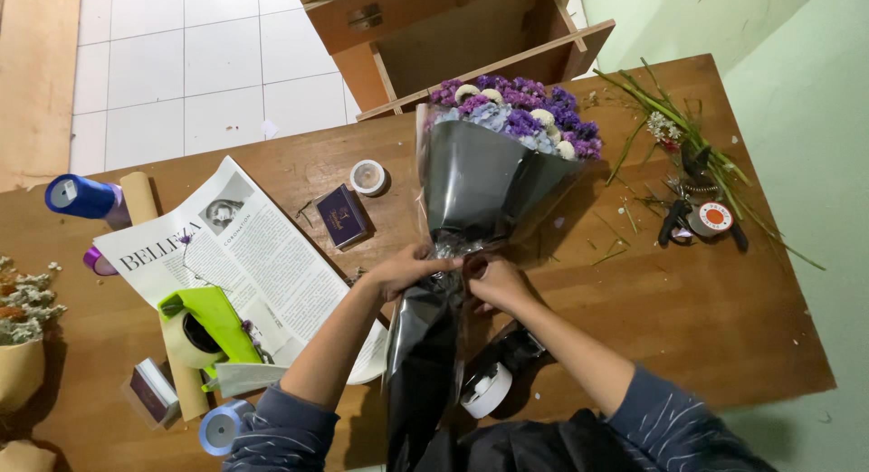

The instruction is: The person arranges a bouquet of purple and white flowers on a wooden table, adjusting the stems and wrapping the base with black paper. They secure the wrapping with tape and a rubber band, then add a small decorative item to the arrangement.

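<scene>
Wooden tabletop [688, 309] spreads beneath me, strewn with cut stems [688, 137], a printed paper sheet [253, 255] and a green tape dispenser [204, 327]. Across it lies the bouquet [493, 155] in dark wrap, purple and white blooms pointing away from me. My left hand [407, 268] and right hand [496, 282] close around its narrow waist, fingers pinched on the gathered wrap between them.
</scene>
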